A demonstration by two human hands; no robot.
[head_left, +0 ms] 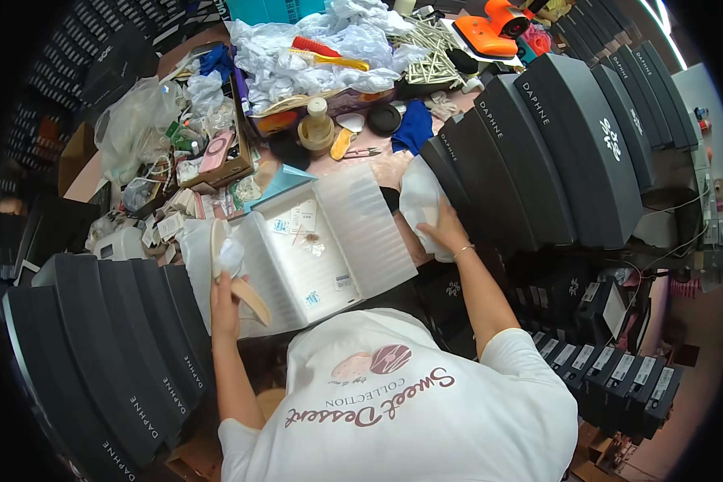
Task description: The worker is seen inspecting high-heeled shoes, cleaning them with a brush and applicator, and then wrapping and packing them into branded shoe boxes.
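An open shoe box [324, 269] stands before me, its white paper lining [369, 229] spread out over both sides. Small cards [303, 218] and little packets lie on its bottom. My left hand [226, 304] is at the box's left side, closed around a light beige shoe [251, 301] with white stuffing [230, 255] in it. At the right, apart from the box, my right hand [448, 231] grips a whitish wrapping sheet [421, 201]. Whether something lies inside that wrapping I cannot tell.
Dark shoe boxes [140, 377] stand in a row at left, and more boxes [574, 153] at right. Behind are a jar-like dispenser [317, 132], crumpled tissue [281, 56], brushes [329, 58], an orange tool [490, 30] and a cluttered carton [225, 173].
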